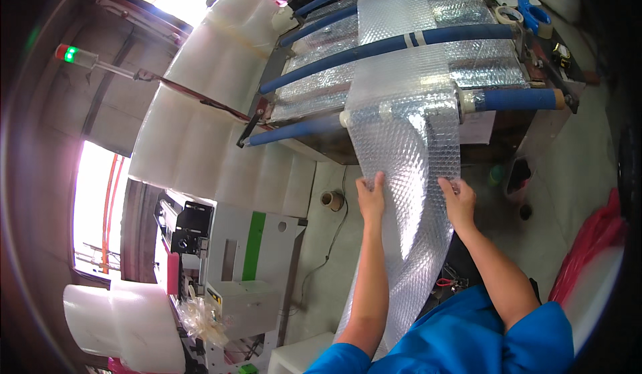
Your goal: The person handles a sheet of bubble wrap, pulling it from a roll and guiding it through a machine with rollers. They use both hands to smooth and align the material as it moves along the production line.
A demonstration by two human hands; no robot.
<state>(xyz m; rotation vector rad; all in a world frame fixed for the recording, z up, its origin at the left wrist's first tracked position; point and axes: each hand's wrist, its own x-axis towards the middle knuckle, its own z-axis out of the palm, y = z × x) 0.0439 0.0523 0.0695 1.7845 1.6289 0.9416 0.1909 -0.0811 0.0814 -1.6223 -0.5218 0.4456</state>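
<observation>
A long strip of silvery bubble wrap (404, 153) hangs over the front roller (515, 100), which has blue sleeves on either side of it. The strip runs down between my arms toward my body, creased and shiny along its middle. My left hand (371, 199) pinches its left edge, thumb on top. On the opposite edge, my right hand (459, 203) has its thumb and fingers closed on the wrap. The fingertips beneath the strip are hidden. Behind the front roller, the strip passes along another blue roller (461, 34) toward the far end.
Tall rolls of clear bubble wrap (194, 143) stand at left, beside a grey machine (267, 254) with a green stripe. A cardboard core (332, 201) and a cable lie on the floor. A blue tape dispenser (531, 16) sits far right; pink plastic (592, 243) is near right.
</observation>
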